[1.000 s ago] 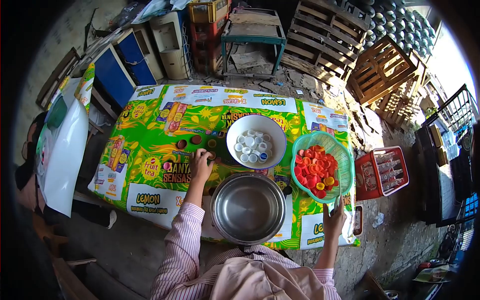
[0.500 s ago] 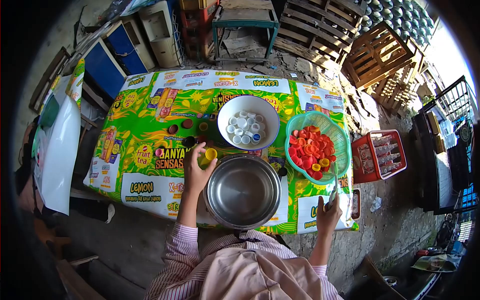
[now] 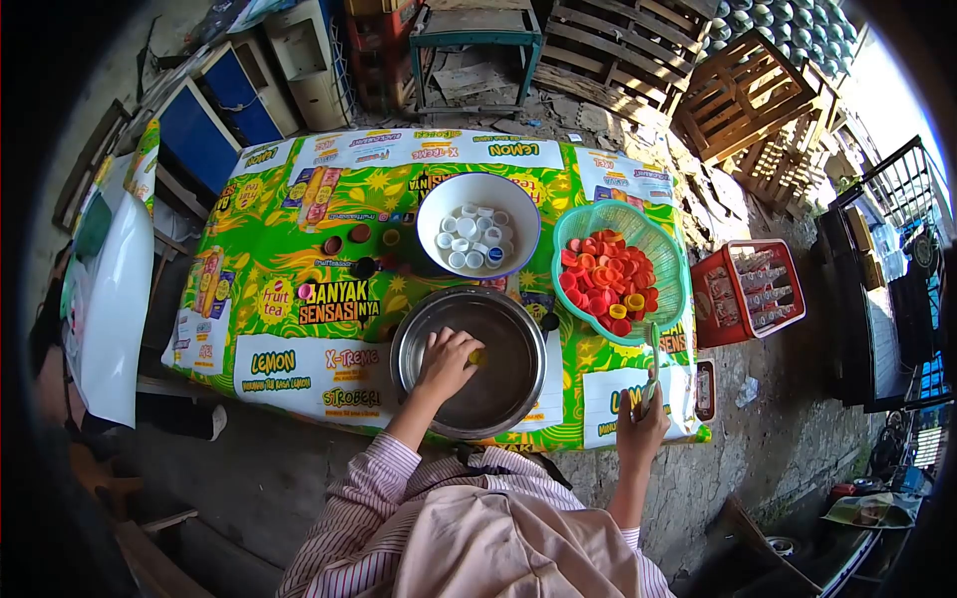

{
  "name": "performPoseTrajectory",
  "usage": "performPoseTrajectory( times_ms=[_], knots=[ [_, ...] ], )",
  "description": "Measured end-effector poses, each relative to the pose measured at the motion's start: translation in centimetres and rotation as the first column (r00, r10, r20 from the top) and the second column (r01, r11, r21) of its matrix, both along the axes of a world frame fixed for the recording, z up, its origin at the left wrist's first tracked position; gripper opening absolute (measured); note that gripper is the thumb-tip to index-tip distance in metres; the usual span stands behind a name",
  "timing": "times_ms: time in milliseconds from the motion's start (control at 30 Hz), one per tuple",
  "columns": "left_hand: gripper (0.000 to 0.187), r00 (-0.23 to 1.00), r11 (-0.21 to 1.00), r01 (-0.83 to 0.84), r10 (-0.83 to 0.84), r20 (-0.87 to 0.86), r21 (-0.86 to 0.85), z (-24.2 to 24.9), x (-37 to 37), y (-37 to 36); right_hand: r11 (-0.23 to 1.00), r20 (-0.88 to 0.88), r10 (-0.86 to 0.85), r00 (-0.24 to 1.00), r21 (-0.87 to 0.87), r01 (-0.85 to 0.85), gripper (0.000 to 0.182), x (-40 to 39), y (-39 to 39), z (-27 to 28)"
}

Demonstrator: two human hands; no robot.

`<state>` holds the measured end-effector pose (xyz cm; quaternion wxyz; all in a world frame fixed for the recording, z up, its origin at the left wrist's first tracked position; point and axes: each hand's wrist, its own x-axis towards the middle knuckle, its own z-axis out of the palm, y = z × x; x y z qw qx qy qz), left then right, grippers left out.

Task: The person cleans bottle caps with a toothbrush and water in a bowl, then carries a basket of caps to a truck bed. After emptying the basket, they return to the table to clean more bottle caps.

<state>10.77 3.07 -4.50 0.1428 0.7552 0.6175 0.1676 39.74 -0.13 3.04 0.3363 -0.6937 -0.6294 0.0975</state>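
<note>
My left hand [image 3: 446, 365] reaches inside the steel bowl [image 3: 399, 399], fingers closed on a yellow bottle cap [image 3: 478, 356] that is mostly hidden by them. At the table's right front, my right hand [image 3: 640, 423] grips a knife [image 3: 654, 361], its blade pointing away from me beside the green basket [image 3: 670, 261]. That basket holds many red caps [image 3: 608, 267] and a few yellow ones. Behind the steel bowl stands a white bowl [image 3: 436, 204] of white caps [image 3: 477, 237].
Loose caps lie left of the bowls: a brown cap [image 3: 360, 233], a black cap [image 3: 365, 267] and a pink cap [image 3: 305, 291]. A red crate [image 3: 720, 299] stands right of the table, with wooden pallets [image 3: 743, 95] behind.
My left hand has moved right from the table beside the steel bowl to inside it, carrying the yellow cap. My right hand keeps the knife in nearly the same place. The view has shifted slightly.
</note>
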Motion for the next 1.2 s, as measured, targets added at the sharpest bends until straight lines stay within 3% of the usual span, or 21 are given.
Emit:
performPoseTrajectory(
  times_ms=[267,333,367,433,467,500,567,600,667,700,767,900,967,1000,1067,1133,1200],
  knots=[
    [0.019,0.988,0.994,-0.111,0.108,0.112,0.02,0.1,0.3,-0.2,0.999,-0.046,0.015,0.999,-0.029,-0.016,0.042,-0.3,-0.3,0.4],
    [0.016,0.91,0.932,-0.204,0.293,0.293,-0.299,-0.3,0.1,-0.2,0.998,-0.077,0.054,0.996,-0.029,-0.056,0.043,-1.0,-0.2,0.7],
    [0.016,0.91,0.932,-0.206,0.295,0.293,-0.299,-0.7,0.0,-0.2,0.995,-0.107,0.09,0.99,-0.027,-0.093,0.043,-1.5,-0.1,0.9],
    [0.021,0.615,0.891,-0.104,0.407,0.675,-0.442,-0.8,-0.3,-0.3,0.986,-0.122,0.132,0.984,-0.081,-0.142,0.046,-2.3,-0.2,0.8],
    [0.021,0.615,0.891,-0.104,0.407,0.676,-0.442,-0.4,-0.4,-0.4,0.98,-0.147,0.161,0.976,-0.093,-0.175,0.046,-3.0,-0.1,0.8],
    [0.022,0.448,0.839,-0.023,0.494,0.745,-0.543,0.1,-0.7,-0.5,0.963,-0.127,0.203,0.971,-0.151,-0.221,0.045,-3.5,-0.2,1.1],
    [0.018,0.162,0.728,0.117,0.657,0.736,-0.675,1.8,-0.5,-0.9,0.931,-0.166,0.346,0.923,-0.058,-0.359,0.047,-5.2,-0.3,-0.1],
    [0.018,0.162,0.728,0.117,0.657,0.737,-0.675,2.2,-0.5,-1.2,0.906,-0.169,0.409,0.897,-0.046,-0.421,0.049,-6.2,-0.6,-0.4],
    [0.019,-0.053,0.733,0.231,0.666,0.744,-0.64,2.6,-0.5,-1.6,0.822,-0.214,0.533,0.819,-0.101,-0.561,0.052,-7.9,-1.1,-0.6],
    [0.019,-0.056,0.734,0.231,0.666,0.744,-0.639,2.4,-0.4,-1.9,0.784,-0.234,0.548,0.803,-0.191,-0.591,0.053,-8.6,-1.4,-0.7],
    [0.02,-0.14,0.768,0.216,0.636,0.759,-0.603,2.2,-0.2,-2.4,0.765,-0.236,0.563,0.792,-0.213,-0.607,0.051,-9.5,-1.5,-1.4],
    [0.02,-0.065,0.772,0.16,0.63,0.774,-0.615,2.6,-0.1,-2.7,0.792,-0.251,0.493,0.833,-0.268,-0.549,0.048,-9.3,-1.1,-1.2],
    [0.019,0.047,0.801,0.041,0.596,0.802,-0.598,2.3,0.1,-2.9,0.758,-0.248,0.54,0.804,-0.273,-0.593,0.049,-9.5,-1.4,-1.1],
    [0.019,0.048,0.8,0.038,0.596,0.801,-0.598,2.3,-0.1,-3.0,0.725,-0.242,0.582,0.776,-0.278,-0.63,0.049,-9.6,-1.5,-1.2],
    [0.018,0.245,0.853,0.014,0.503,0.829,-0.522,2.7,-0.1,-3.0,0.762,-0.298,0.549,0.781,-0.204,-0.614,0.05,-9.6,-1.2,-2.1],
    [0.02,0.212,0.858,0.001,0.501,0.839,-0.513,2.7,-0.1,-3.1,0.787,-0.282,0.528,0.801,-0.194,-0.586,0.05,-9.2,-0.8,-1.8],
    [0.021,0.111,0.849,-0.018,0.527,0.843,-0.528,2.4,-0.1,-3.1,0.704,-0.241,0.614,0.751,-0.264,-0.66,0.051,-9.4,-1.4,-0.6]
  ],
)
